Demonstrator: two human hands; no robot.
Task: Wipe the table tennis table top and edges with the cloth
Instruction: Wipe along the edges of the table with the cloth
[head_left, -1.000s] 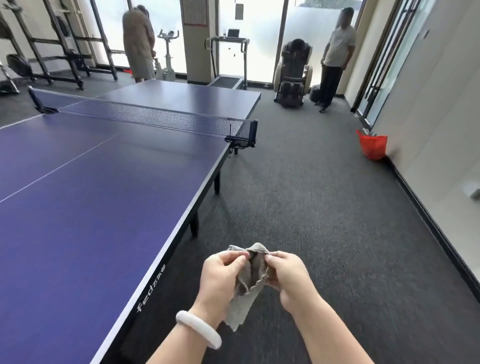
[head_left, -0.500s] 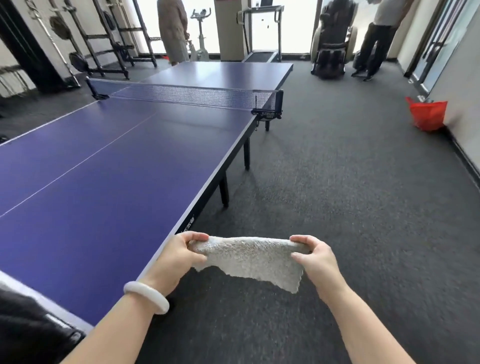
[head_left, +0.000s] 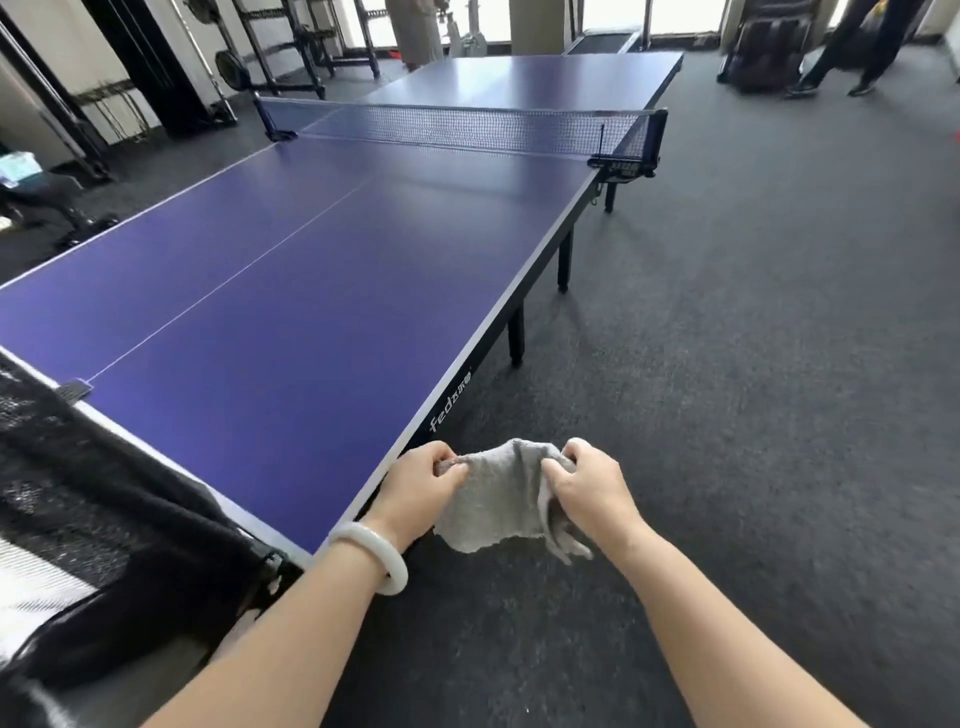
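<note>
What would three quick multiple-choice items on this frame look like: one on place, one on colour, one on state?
1. Where is the cloth relative to the table?
A. spread flat on its top
B. in the air beside its side edge, above the carpet
C. under the table

2. What colour is the bangle on the left wrist?
A. white
B. red
C. black

3. How do the left hand and right hand hold the cloth?
A. both grip it, one at each end
B. only the left grips it
C. neither; it lies loose

Answers:
1 B: the cloth hangs between the hands, off the blue top, with carpet behind it.
2 A: the band is plainly white.
3 A: fingers of each hand curl round a bunched end.
</note>
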